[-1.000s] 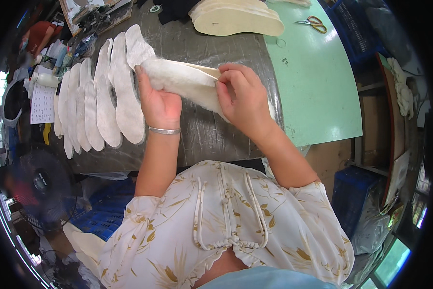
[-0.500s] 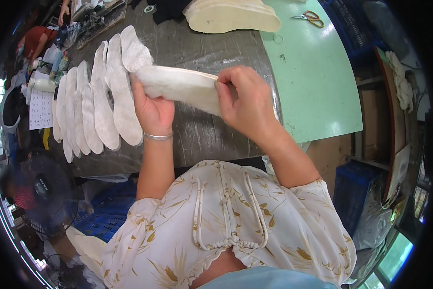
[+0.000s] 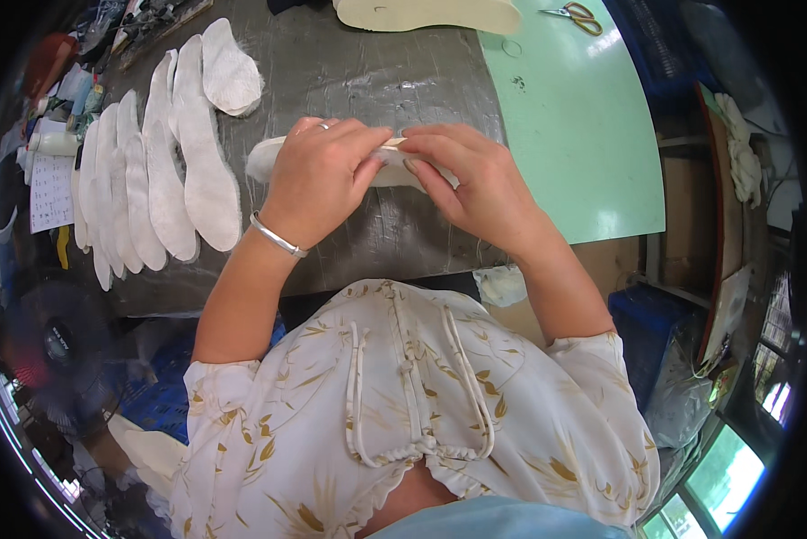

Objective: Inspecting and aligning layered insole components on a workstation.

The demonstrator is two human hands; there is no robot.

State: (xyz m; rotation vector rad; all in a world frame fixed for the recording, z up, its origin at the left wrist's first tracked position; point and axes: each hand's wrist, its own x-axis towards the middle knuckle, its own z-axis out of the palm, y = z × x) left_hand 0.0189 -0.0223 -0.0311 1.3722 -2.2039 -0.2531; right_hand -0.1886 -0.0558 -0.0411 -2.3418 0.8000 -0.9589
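Observation:
A fluffy white insole [image 3: 396, 174] is held crosswise between my hands above the dark table. My left hand [image 3: 322, 180] is closed over the middle of its upper edge, covering much of it. Close beside it, my right hand [image 3: 475, 175] pinches the same edge between thumb and fingers. The insole's fuzzy left end sticks out past my left hand; its right end is mostly hidden behind my right hand. To the left lies a row of several overlapping white fleecy insoles [image 3: 211, 184], with a single shorter-looking one [image 3: 232, 70] at its far end.
Dark plastic covers the table [image 3: 376, 241], and a green mat [image 3: 583, 144] lies on its right side. Scissors [image 3: 579, 16] rest at the far right. A pile of cream insoles [image 3: 430, 13] stands at the far edge. A fan [image 3: 60, 346] is at lower left, a blue crate [image 3: 646, 346] at right.
My left hand has gone from supporting the insole's left end underneath to gripping its upper edge near my right hand. The view has shifted slightly.

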